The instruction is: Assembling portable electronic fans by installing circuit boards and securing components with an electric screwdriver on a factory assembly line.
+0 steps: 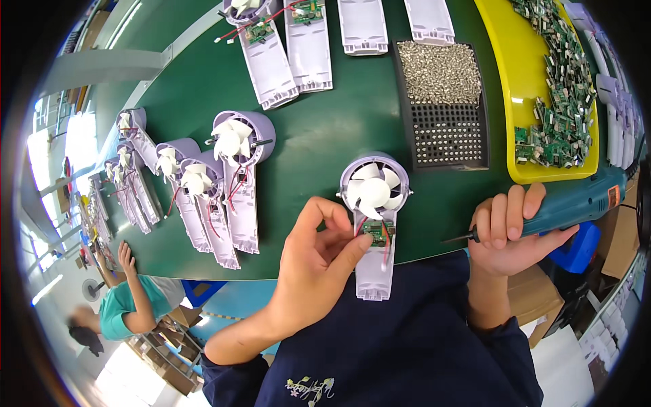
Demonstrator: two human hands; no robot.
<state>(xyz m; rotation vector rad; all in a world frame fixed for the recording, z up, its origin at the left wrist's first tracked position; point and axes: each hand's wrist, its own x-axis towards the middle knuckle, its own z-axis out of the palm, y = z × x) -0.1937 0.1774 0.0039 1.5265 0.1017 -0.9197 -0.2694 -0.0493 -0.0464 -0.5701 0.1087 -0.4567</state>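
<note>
Before me at the table's front edge lies a half shell of a small fan (373, 277), pale lilac, with a round head and white blades (371, 191). A small green circuit board (377, 235) with red and dark wires sits in its handle, just below the head. My left hand (313, 268) is bent in from the left, its thumb against the board and its other fingers curled. To the right of the fan, my right hand (502, 234) grips a teal electric screwdriver (576, 202). The screwdriver's thin bit points left toward the fan, apart from it.
A black perforated tray (484, 152) carries heaped small metal screws (441, 71). Beside it stands a yellow tray (525, 81) of green circuit boards (563, 88). More fan shells (234, 142) lie on the green table (308, 136) at left and back. A person (135, 308) works at far left.
</note>
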